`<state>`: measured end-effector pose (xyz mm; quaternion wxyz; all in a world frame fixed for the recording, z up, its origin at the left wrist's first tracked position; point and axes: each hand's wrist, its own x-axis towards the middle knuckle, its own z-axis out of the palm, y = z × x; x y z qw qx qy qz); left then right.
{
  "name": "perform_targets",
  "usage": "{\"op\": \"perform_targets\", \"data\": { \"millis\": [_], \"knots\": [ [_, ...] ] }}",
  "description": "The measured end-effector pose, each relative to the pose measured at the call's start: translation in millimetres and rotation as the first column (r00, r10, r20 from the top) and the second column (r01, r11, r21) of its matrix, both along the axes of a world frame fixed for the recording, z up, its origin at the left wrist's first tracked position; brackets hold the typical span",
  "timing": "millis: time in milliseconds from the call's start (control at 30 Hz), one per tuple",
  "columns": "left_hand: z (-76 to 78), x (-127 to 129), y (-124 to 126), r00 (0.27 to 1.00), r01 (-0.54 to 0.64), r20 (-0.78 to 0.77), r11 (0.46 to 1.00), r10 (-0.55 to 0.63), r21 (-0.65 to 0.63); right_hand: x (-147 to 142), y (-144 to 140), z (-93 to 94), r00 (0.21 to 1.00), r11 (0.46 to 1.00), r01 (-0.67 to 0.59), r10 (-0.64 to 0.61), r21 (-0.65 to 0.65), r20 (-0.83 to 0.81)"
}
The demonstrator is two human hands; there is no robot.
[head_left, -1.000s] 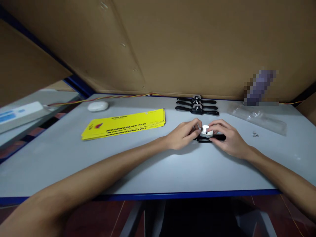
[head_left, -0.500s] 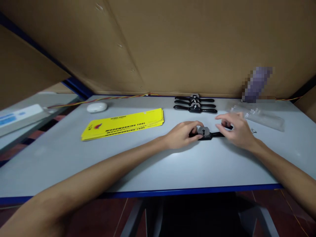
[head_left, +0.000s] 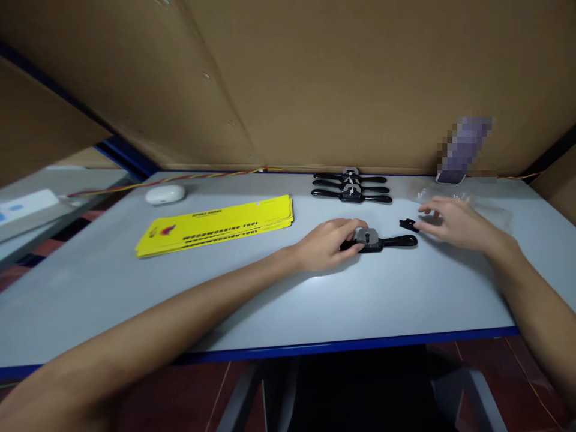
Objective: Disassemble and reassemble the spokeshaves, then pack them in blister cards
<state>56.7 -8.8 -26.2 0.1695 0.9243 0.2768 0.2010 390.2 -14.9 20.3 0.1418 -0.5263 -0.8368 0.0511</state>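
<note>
Yellow "WOODWORKING TOOL" cards (head_left: 216, 223), left hand (head_left: 329, 245) holding spokeshave (head_left: 379, 244)

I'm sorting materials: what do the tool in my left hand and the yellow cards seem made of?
Tool: probably metal, judging by its dull gray plate and glossy, highlighted black handle. Yellow cards: likely smooth paperboard or plastic, judging by thin, flat, printed sheets.

A black two-handled tool (head_left: 398, 241) lies flat, a grey slotted plate (head_left: 368, 238) over its middle; a small black piece (head_left: 407, 225) sits just beyond the tool's right handle.
</note>
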Motion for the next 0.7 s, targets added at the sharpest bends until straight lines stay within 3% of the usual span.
{"op": "perform_targets", "data": {
  "millis": [133,267,433,500,567,700],
  "knots": [
    [0.8,-0.4,-0.8,1.0,0.017,-0.006,1.0,-0.017,0.02,-15.0,5.1,-15.1,0.991,0.987,-0.087,0.073,-0.134,-0.11],
    [2.5,-0.1,-1.4,0.999,0.041,-0.024,0.999,-0.04,0.024,-15.1,5.2,-13.5,0.966,0.94,-0.161,0.088,-0.299,-0.242],
    [3.4,0.2,-0.8,0.998,0.059,-0.02,0.998,-0.058,0.024,-30.7,-6.6,-12.7,0.915,0.951,-0.073,-0.056,-0.301,-0.4],
    [3.1,0.2,-0.5,0.998,0.062,-0.02,0.998,-0.061,0.032,-48.4,-15.1,-15.8,0.84,0.935,-0.15,-0.051,-0.322,-0.541],
    [2.2,0.0,-0.2,0.998,0.064,-0.025,0.997,-0.063,0.036,-67.1,-23.4,-20.0,0.786,0.925,-0.244,0.013,-0.291,-0.618],
    [0.3,-0.7,0.6,0.998,0.051,-0.025,0.998,-0.05,0.048,-85.3,-31.3,-24.0,0.829,0.956,-0.294,0.248,-0.013,-0.502]
  ]
}}
